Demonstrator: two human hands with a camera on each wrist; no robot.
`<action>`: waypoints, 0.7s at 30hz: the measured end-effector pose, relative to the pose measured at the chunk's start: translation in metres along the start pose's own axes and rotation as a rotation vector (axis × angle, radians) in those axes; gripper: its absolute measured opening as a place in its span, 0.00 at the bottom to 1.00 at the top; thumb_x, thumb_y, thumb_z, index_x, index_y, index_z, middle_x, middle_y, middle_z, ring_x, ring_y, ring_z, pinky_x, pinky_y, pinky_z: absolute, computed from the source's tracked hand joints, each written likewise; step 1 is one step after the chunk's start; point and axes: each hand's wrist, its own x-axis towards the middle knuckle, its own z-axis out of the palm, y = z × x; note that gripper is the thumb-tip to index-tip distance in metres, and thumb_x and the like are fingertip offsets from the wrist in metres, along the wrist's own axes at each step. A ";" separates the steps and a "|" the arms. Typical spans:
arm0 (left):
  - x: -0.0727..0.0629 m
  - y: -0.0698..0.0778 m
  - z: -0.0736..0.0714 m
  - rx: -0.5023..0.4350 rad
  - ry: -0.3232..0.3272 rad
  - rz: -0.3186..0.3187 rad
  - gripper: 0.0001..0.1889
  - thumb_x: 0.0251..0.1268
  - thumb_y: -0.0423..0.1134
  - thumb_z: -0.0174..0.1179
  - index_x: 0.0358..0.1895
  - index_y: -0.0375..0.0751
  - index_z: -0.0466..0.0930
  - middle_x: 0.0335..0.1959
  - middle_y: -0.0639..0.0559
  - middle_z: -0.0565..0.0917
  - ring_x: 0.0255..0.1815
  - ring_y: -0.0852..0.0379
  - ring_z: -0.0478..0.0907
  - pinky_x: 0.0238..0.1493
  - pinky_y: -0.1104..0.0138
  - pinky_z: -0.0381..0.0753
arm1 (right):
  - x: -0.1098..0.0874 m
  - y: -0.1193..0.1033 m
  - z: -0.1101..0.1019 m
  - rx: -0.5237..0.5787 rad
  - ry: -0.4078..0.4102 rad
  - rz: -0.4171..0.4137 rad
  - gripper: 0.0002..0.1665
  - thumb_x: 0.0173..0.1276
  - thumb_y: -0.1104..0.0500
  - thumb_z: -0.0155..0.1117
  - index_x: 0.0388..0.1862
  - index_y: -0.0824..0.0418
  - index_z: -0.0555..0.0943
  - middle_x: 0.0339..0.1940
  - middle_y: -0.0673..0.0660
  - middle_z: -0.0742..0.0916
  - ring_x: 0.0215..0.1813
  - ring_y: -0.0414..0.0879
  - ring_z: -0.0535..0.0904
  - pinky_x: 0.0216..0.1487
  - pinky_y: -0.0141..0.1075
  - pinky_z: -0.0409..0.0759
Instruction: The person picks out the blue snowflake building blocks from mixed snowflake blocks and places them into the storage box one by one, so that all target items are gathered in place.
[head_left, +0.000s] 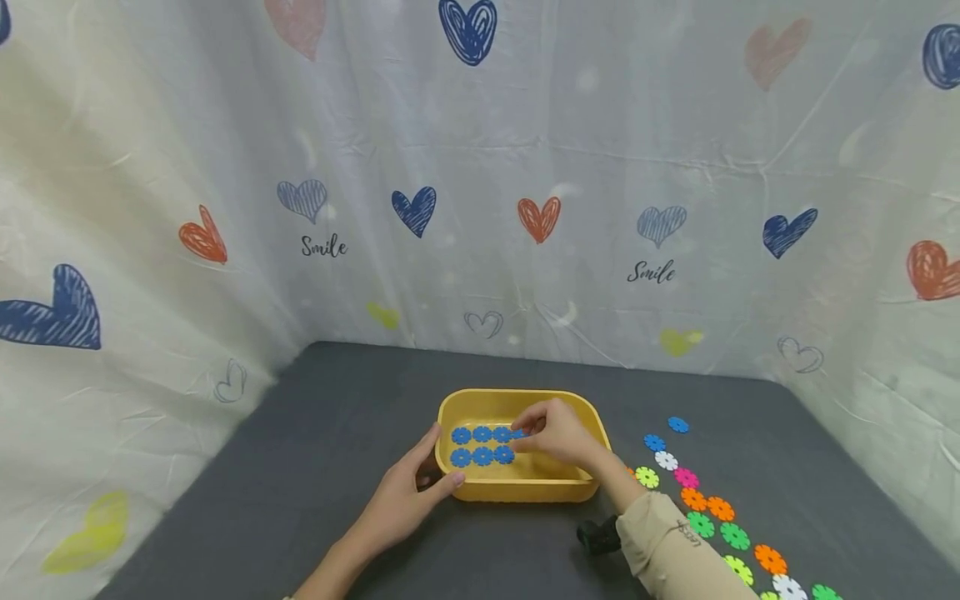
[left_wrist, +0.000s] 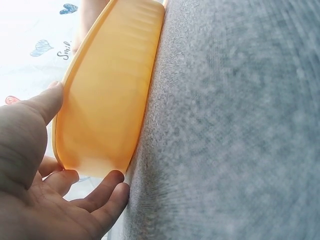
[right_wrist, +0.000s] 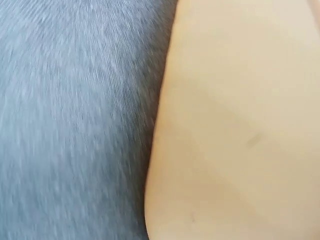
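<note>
A yellow plastic tray (head_left: 525, 492) stands on the dark grey table. My left hand (head_left: 408, 492) holds its left end, the thumb at the near corner and the fingers around the side. The left wrist view shows that hand (left_wrist: 45, 175) against the tray's outer wall (left_wrist: 105, 95). Inside, blue notched plastic discs (head_left: 482, 456) lie in two rows at the left. Over the tray's middle, my right hand (head_left: 558, 433) pinches another blue disc (head_left: 519, 434) at the right end of the far row, its fingers partly covering it. The right wrist view does not show the hand.
To the tray's right, loose notched discs in orange (head_left: 721, 508), green (head_left: 735, 536), white (head_left: 666, 460), pink (head_left: 686, 477) and blue (head_left: 678, 425) trail toward the near right. A black object (head_left: 598, 537) sits at the right wrist. A heart-printed curtain (head_left: 480, 275) hangs behind the table.
</note>
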 end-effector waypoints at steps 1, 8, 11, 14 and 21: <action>0.000 0.000 0.000 0.000 0.001 -0.004 0.45 0.65 0.54 0.65 0.79 0.42 0.52 0.75 0.45 0.60 0.58 0.52 0.76 0.55 0.51 0.77 | -0.001 0.001 -0.003 -0.002 0.007 0.003 0.13 0.55 0.61 0.79 0.39 0.65 0.88 0.35 0.56 0.87 0.36 0.45 0.80 0.38 0.39 0.80; 0.000 0.002 -0.001 -0.014 0.004 -0.007 0.46 0.64 0.54 0.66 0.79 0.42 0.52 0.75 0.44 0.61 0.56 0.52 0.77 0.56 0.50 0.76 | -0.012 0.006 -0.027 -0.014 0.034 0.058 0.14 0.57 0.59 0.78 0.41 0.63 0.88 0.33 0.50 0.85 0.35 0.48 0.79 0.32 0.40 0.79; 0.000 0.002 -0.001 -0.016 0.005 -0.014 0.46 0.64 0.54 0.66 0.79 0.42 0.52 0.75 0.45 0.61 0.56 0.52 0.77 0.56 0.50 0.76 | -0.018 0.007 -0.036 -0.010 0.037 0.066 0.14 0.58 0.57 0.78 0.42 0.62 0.88 0.33 0.49 0.85 0.36 0.49 0.79 0.31 0.40 0.78; 0.000 0.001 -0.001 -0.018 0.009 -0.012 0.46 0.64 0.53 0.66 0.79 0.43 0.52 0.75 0.46 0.60 0.56 0.54 0.77 0.56 0.50 0.76 | -0.023 0.008 -0.048 0.025 0.053 0.055 0.14 0.59 0.56 0.77 0.41 0.61 0.88 0.34 0.51 0.86 0.38 0.52 0.79 0.33 0.41 0.78; 0.001 -0.001 0.000 -0.005 0.010 0.009 0.46 0.64 0.53 0.66 0.79 0.42 0.52 0.75 0.46 0.60 0.57 0.53 0.77 0.56 0.51 0.76 | -0.040 0.018 -0.080 0.120 0.119 0.116 0.19 0.60 0.53 0.77 0.44 0.63 0.88 0.36 0.56 0.88 0.39 0.57 0.82 0.42 0.47 0.81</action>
